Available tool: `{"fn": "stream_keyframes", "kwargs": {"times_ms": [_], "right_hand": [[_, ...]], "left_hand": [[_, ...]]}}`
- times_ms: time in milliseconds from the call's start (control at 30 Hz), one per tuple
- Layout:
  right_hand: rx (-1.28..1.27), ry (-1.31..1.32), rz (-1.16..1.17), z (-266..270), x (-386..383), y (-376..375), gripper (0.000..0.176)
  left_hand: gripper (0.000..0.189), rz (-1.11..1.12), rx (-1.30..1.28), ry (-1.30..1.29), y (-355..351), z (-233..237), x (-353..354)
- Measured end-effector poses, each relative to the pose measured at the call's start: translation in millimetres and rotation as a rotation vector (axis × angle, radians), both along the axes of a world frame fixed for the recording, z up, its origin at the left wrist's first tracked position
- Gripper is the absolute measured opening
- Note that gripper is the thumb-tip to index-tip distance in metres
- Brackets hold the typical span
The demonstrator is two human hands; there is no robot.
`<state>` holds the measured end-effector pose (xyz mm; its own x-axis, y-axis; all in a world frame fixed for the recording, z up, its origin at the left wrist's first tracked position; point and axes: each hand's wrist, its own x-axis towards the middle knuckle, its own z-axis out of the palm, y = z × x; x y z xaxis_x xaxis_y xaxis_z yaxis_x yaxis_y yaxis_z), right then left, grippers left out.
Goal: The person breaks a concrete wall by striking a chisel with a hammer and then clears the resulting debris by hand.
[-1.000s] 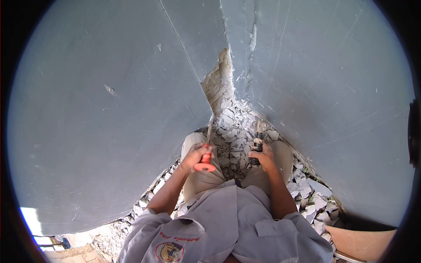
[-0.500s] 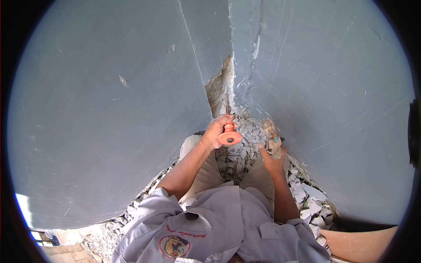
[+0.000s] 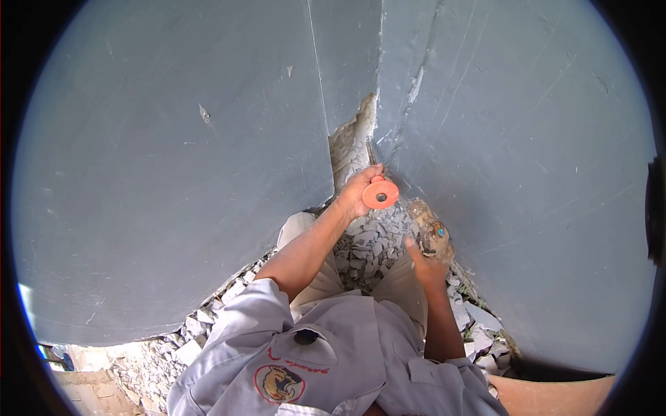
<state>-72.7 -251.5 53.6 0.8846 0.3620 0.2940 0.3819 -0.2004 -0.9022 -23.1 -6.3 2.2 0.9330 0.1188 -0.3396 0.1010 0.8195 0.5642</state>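
Note:
My left hand (image 3: 355, 193) is wrapped round a chisel (image 3: 381, 195) with an orange grip and a round orange guard facing me. Its dark steel shank points away, with the tip at the right edge of a broken-out patch (image 3: 352, 147) low in the wall corner. Lower and to the right, my right hand (image 3: 429, 270) is closed on a hammer, its thumb pointing up. The hammer's head (image 3: 431, 232) looks brown, lumpy and battered, with a small blue spot; the handle is hidden. The head is apart from the chisel guard.
Grey walls rise on the left (image 3: 173, 194) and right (image 3: 541, 173), meeting in a narrow corner. Broken rubble (image 3: 368, 246) lies between my knees and along both wall bases. An orange-tan curved panel or container (image 3: 555, 394) stands at lower right.
My left hand and the chisel have shifted up and slightly right in view, the guard turning more towards me. The hammer in my right hand has dropped slightly. The whole view has shifted a little.

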Motion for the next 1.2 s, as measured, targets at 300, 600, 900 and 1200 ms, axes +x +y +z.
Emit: {"fn": "stream_keyframes", "kwargs": {"times_ms": [300,600,900,1200], "right_hand": [[-0.018,-0.296,-0.064,17.7,10.4,-25.6,0.011],[-0.23,-0.106,-0.112,23.1,63.9,43.6,0.026],[0.0,-0.627,-0.27,18.9,62.5,32.9,0.008],[0.256,0.246,-0.068,9.7,60.5,19.7,0.02]], "left_hand": [[0.028,0.03,0.042,-0.069,11.1,39.3,36.2],[0.017,0.155,-0.097,-0.112,12.7,53.0,84.2],[0.019,0.321,-0.084,-0.033,-5.9,74.9,92.8],[0.016,0.193,-0.038,-0.055,-20.6,57.1,83.5]]}}
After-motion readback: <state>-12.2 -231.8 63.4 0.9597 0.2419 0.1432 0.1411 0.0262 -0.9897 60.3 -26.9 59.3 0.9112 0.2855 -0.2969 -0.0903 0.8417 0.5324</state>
